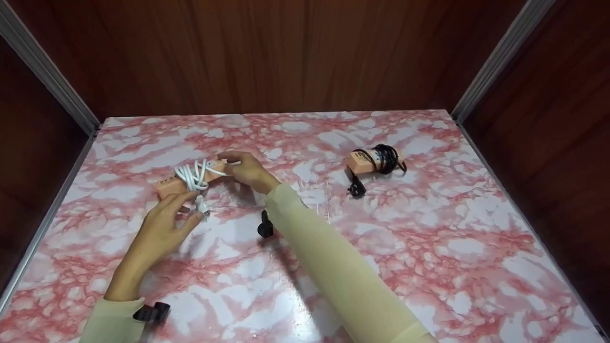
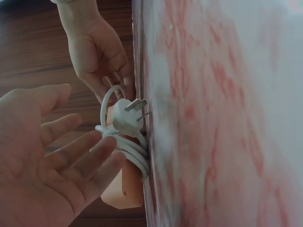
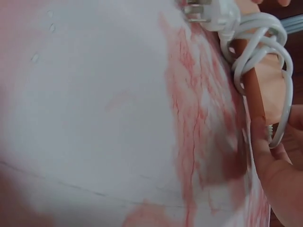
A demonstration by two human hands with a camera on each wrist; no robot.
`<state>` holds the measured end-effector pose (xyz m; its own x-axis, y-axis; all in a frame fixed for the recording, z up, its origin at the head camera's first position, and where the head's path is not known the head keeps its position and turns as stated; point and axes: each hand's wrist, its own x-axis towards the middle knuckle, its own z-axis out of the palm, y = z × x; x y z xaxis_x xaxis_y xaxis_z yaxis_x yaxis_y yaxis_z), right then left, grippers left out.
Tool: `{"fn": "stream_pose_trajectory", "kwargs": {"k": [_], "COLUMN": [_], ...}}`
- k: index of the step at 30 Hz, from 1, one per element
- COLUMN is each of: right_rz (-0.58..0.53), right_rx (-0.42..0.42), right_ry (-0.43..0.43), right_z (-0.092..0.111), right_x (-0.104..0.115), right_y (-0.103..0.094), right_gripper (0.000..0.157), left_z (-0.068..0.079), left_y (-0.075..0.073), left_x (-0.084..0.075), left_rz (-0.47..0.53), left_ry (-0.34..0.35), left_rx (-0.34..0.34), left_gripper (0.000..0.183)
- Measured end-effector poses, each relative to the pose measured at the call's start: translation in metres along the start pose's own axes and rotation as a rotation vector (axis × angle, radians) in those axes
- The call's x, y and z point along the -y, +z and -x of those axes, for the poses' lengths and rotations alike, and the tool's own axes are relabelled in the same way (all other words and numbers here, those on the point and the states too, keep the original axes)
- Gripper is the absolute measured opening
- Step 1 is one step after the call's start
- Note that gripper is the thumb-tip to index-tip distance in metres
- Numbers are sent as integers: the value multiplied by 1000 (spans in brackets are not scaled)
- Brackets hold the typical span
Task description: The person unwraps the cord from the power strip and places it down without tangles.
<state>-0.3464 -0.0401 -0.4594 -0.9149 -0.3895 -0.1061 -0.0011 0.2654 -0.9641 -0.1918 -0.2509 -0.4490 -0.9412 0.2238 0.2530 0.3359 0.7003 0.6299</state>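
An orange power strip lies on the left part of the table, a white cord wound round its middle. My right hand holds the strip's far end, thumb on one side and fingers on the other, as the right wrist view shows. The cord's white plug sticks out beside the coil, prongs outward. By the near end is my left hand, its fingers spread and slightly bent near the plug. In the left wrist view that hand grips nothing; whether a fingertip touches the strip is unclear.
To the right lies a second orange power strip wrapped in a black cord, with its black plug towards me. The table has a pink and white marbled top. Brown wooden panels stand behind and at both sides.
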Motion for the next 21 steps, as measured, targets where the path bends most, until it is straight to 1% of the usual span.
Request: {"fn": "stream_pose_trajectory", "kwargs": {"k": [4, 8, 11, 15, 21], "right_rz": [-47, -65, -66, -70, -116], "right_rx": [87, 135, 143, 134, 110], "right_ry": [11, 9, -7, -17, -25], "right_z": [1, 1, 1, 3, 5], "right_x": [-3, -6, -7, -7, -8], "right_y": [-2, -4, -3, -3, 0], "right_gripper": [49, 50, 48, 43, 39], "left_z": [-2, -4, -5, -7, -9], "left_y": [1, 0, 0, 0, 2], "left_x": [1, 1, 2, 5, 8], "left_rz": [-25, -41, -46, -49, -58], "left_ry": [-26, -53, -68, -75, -78], "left_rx": [19, 37, 35, 14, -11], "left_gripper": [50, 50, 48, 43, 39]}}
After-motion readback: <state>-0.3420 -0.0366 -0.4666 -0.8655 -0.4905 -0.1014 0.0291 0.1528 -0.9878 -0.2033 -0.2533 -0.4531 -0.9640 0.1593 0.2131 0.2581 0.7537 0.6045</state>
